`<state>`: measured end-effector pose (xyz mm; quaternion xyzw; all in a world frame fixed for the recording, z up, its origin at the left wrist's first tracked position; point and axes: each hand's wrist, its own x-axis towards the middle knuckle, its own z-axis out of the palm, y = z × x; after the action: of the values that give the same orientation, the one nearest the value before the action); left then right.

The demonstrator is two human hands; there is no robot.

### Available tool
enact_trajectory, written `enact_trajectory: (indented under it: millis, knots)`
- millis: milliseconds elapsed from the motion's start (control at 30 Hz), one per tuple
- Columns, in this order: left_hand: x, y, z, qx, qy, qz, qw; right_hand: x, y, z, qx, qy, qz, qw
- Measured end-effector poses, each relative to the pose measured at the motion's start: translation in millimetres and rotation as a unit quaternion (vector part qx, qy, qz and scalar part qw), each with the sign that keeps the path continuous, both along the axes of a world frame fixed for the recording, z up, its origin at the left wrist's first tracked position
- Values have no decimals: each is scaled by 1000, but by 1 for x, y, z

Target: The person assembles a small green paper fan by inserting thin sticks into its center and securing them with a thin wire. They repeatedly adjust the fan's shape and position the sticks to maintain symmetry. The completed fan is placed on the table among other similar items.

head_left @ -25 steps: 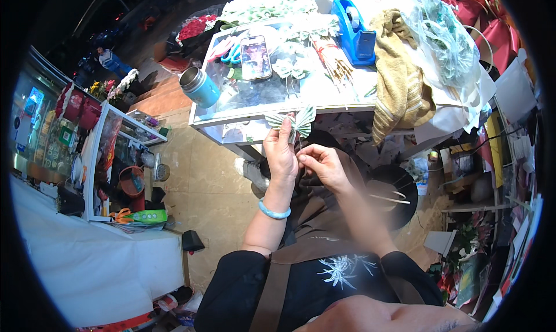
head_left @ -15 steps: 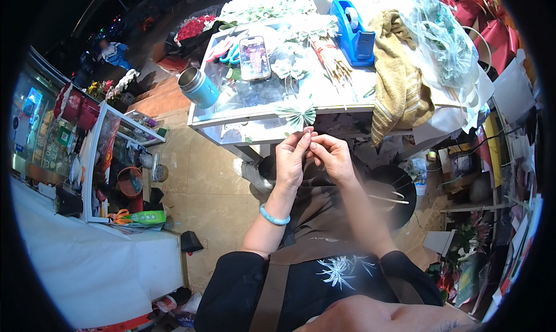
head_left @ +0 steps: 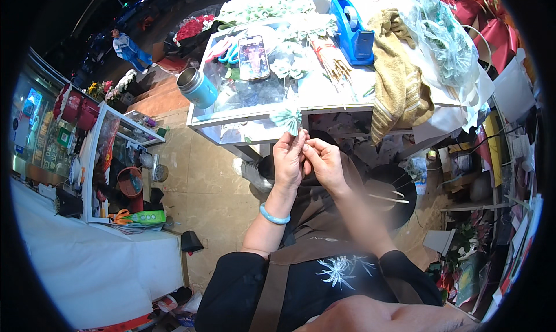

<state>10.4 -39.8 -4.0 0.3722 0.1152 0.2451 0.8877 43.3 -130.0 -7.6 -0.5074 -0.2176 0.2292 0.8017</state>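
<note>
A pale green, pleated paper fan [head_left: 286, 120] stands up from my fingertips, just in front of the table's near edge. My left hand [head_left: 288, 161] pinches it at its narrow base. Close against it, my right hand [head_left: 325, 163] has thumb and fingers pressed together at the same base; any wire or stem there is too small to make out. More pleated pale green pieces [head_left: 289, 65] lie on the glass-topped table [head_left: 255, 97], beside a bundle of thin sticks [head_left: 333, 62].
On the table are a phone [head_left: 253, 58], a blue tumbler [head_left: 198, 88], a blue tape dispenser [head_left: 352, 33], a mustard towel [head_left: 399, 83] and a plastic bag [head_left: 446, 45]. A dark round stool [head_left: 399, 184] stands right. A person [head_left: 130, 50] is at the far left.
The fan has narrowed and tilted left, with my hands shifting slightly left and down. My right hand has drawn in by the fan's base. The distant person has moved right.
</note>
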Motion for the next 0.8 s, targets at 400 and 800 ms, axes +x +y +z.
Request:
enact_trajectory:
  millis: [400, 800]
  knots:
    - [-5, -1, 6, 18, 10, -69, 997, 0, -4, 5, -67, -80, -47, 993]
    - [-4, 2, 5, 28, -2, -2, 1000, -7, -7, 7, -119, -173, -87, 974]
